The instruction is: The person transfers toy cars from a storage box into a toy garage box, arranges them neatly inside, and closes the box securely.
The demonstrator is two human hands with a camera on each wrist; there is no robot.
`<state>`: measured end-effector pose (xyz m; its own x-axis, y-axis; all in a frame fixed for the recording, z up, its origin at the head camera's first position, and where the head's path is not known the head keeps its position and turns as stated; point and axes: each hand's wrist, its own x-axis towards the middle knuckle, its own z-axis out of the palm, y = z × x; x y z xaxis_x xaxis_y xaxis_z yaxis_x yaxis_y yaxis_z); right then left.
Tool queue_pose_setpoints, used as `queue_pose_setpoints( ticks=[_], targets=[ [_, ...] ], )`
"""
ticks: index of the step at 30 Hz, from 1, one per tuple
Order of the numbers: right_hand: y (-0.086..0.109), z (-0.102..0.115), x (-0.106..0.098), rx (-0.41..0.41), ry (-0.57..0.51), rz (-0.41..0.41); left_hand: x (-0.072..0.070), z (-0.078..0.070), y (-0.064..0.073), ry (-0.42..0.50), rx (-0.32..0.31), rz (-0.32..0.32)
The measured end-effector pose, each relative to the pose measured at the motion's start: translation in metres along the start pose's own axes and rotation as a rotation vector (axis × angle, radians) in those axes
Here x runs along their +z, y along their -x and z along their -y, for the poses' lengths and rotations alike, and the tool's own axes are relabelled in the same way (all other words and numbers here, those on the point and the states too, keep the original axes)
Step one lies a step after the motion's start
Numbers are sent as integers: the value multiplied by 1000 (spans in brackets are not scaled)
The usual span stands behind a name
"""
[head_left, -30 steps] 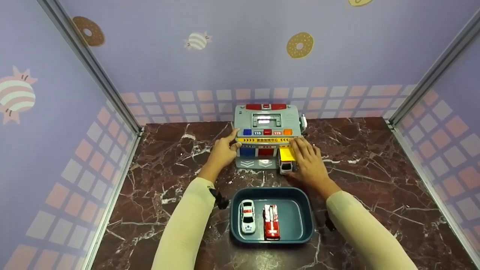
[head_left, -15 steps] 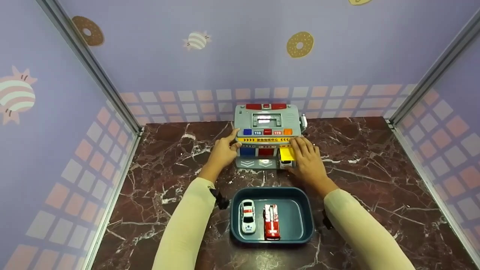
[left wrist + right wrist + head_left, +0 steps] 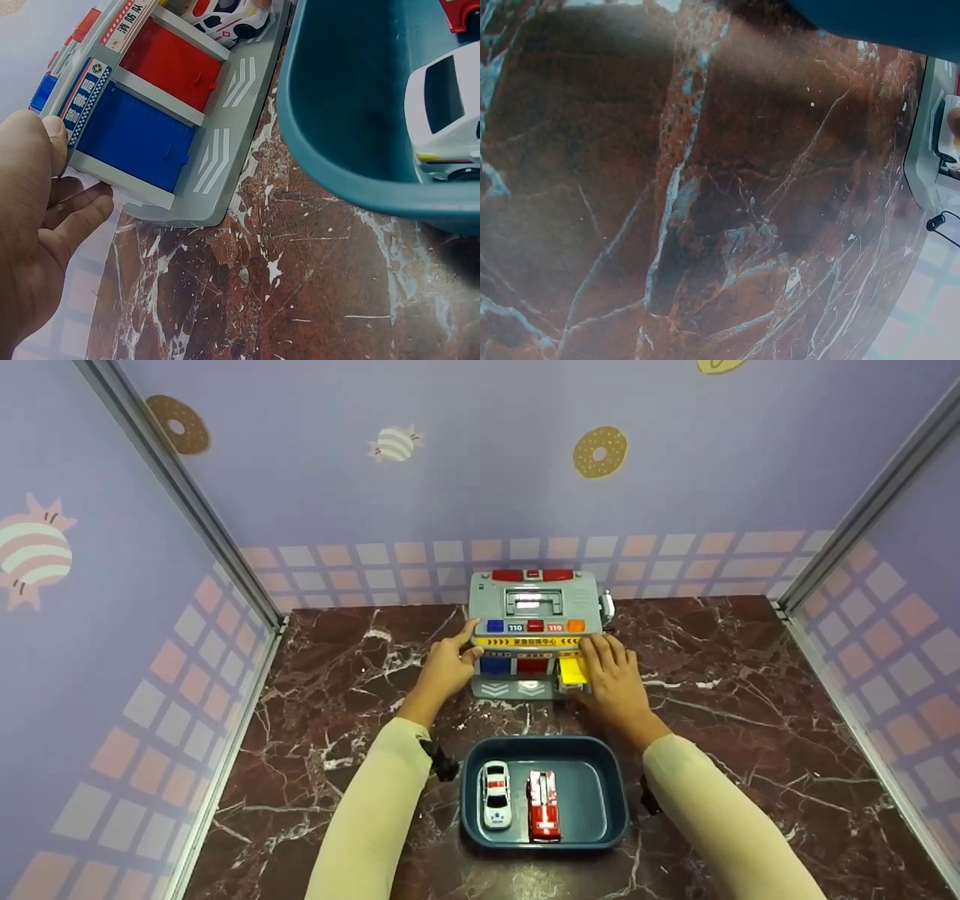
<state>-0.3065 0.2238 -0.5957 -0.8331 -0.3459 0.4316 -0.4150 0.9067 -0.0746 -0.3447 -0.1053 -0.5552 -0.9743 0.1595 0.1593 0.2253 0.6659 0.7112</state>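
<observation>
A grey toy emergency station stands against the back wall, with a blue door and a red door lowered. My left hand grips its left side, thumb on the front and fingers round the edge. Under the raised yellow door of the right bay, a white toy ambulance sits mostly inside. My right hand lies along the station's right front corner, fingers extended over the edge. Its thumb is at the ambulance's outer end; in the right wrist view only a fingertip shows.
In front of the station sits a dark teal tray. It holds a white toy police car and a red toy fire truck. The tabletop is dark red marble pattern, enclosed by patterned walls.
The ambulance has slid farther into the right bay, away from the head camera. My right hand and forearm have shifted slightly with it; my left hand has stayed on the station.
</observation>
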Motion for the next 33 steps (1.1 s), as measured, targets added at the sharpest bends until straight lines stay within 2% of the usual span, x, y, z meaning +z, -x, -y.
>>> queue_pose_setpoints(
  ticks=[7,20,29,33],
  targets=[
    [-5,-2,3,-33,31,-41,-1,0,1,14,5,6],
    [-10,-13,18,-151,84,-285,-1,1,0,10,-9,-1],
    [-7,-20,28,-194,73,-339,2,3,3,22,-6,8],
    [-12,-21,32,-218,61,-380,0,6,1,25,-1,2]
  ],
)
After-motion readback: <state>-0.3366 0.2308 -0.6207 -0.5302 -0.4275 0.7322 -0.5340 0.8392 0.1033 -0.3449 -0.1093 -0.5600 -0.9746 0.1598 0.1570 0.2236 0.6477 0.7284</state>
